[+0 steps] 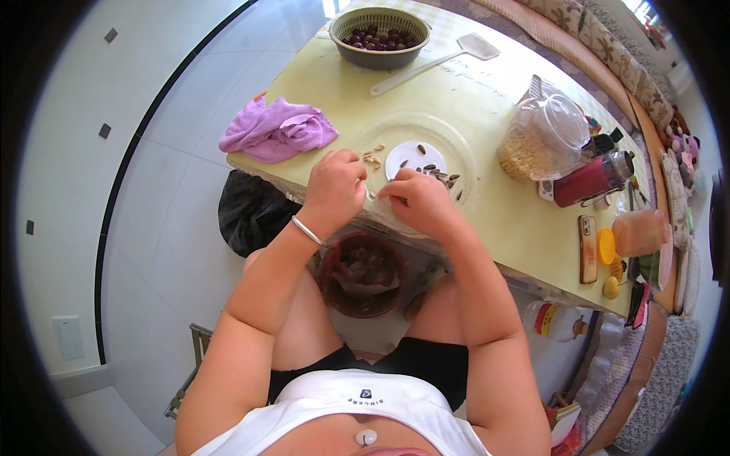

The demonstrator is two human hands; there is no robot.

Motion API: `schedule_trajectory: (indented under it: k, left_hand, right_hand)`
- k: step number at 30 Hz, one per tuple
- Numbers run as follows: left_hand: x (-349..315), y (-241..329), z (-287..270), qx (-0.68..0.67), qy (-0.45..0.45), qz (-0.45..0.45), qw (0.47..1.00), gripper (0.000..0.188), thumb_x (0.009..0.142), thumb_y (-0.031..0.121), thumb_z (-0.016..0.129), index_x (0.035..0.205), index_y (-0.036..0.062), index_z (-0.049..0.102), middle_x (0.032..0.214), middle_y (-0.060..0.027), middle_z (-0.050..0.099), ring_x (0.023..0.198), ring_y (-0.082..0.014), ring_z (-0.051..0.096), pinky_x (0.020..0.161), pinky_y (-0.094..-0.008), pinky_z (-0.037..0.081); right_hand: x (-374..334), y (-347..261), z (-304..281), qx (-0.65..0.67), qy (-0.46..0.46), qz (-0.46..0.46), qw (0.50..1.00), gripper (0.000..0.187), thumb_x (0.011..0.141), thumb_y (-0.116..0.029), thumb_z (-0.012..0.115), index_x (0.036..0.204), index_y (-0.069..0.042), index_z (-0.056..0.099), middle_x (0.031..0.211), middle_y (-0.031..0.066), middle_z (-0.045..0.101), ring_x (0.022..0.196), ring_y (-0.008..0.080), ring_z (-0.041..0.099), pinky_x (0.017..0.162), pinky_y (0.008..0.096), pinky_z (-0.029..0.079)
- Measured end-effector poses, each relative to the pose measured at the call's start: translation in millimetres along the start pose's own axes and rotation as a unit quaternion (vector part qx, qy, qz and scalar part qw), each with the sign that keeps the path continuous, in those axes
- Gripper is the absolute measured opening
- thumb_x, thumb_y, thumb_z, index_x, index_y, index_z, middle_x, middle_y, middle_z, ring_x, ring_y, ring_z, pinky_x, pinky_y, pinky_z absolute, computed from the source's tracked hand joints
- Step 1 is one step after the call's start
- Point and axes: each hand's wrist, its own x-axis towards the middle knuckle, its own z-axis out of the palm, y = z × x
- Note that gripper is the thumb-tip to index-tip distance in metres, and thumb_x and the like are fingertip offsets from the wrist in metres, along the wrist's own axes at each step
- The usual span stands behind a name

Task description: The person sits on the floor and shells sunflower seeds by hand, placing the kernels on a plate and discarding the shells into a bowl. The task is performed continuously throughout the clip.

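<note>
Near the table's front edge, a clear round plate (469, 152) has a white round disc (393, 161) in its middle. Dark seeds (431, 167), which look like sunflower seeds, lie on and beside the disc. Several pale kernels (372, 158) are gathered at the plate's left side. My left hand (335, 185), with a white bangle at the wrist, is closed by the plate's near left rim, its fingertips pinched. Over the near rim my right hand (423, 199) is curled, thumb and fingers drawn together. Whatever either hand pinches is too small or hidden to make out.
Left on the table lies a crumpled purple towel (277, 131). Farther back are a colander (380, 55) of dark grapes and a white fly swatter (426, 67). A clear jar (532, 144), a purple bottle (589, 182) and a phone (587, 249) stand right. Below is a red bin (331, 283).
</note>
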Motion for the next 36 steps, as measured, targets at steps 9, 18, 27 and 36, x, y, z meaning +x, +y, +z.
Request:
schedule_trajectory:
  k: [9,18,27,36]
  left_hand:
    - [0,-3,0,-0.013,0.006,-0.007,1.0,0.007,0.076,0.006,0.07,0.081,0.001,0.068,0.104,-0.0159,0.066,0.101,-0.0344,0.06,0.089,-0.0424,0.048]
    - [-2,-7,0,-0.02,0.005,-0.002,1.0,0.014,0.073,-0.003,0.058,0.079,0.0024,0.069,0.103,-0.0165,0.066,0.101,-0.0346,0.06,0.089,-0.0424,0.049]
    - [-3,-12,10,-0.006,0.039,0.019,0.999,0.019,0.071,-0.005,0.056,0.078,0.0024,0.071,0.102,-0.0183,0.065,0.1,-0.0356,0.06,0.089,-0.0428,0.049]
    - [-1,1,2,0.037,-0.071,0.09,0.993,0.027,0.065,-0.003,0.058,0.083,0.0083,0.075,0.089,-0.0046,0.068,0.101,-0.0294,0.057,0.092,-0.0413,0.043]
  right_hand:
    - [2,-3,0,-0.028,-0.048,-0.042,0.998,0.02,0.079,-0.006,0.06,0.086,-0.017,0.075,0.085,0.0053,0.063,0.082,0.0264,0.064,0.071,0.0388,0.051]
    - [1,1,-10,-0.029,0.01,-0.006,1.0,0.018,0.077,-0.005,0.064,0.086,-0.016,0.075,0.086,0.0061,0.063,0.081,0.0275,0.064,0.07,0.039,0.051]
    - [8,-2,3,-0.062,0.073,0.012,0.995,0.032,0.08,-0.009,0.061,0.109,-0.018,0.071,0.085,0.0074,0.063,0.079,0.029,0.064,0.07,0.0414,0.052]
    - [4,11,-5,0.014,0.148,0.087,0.985,0.014,0.08,-0.007,0.064,0.09,-0.01,0.073,0.086,0.0085,0.066,0.075,0.0303,0.065,0.068,0.0398,0.052]
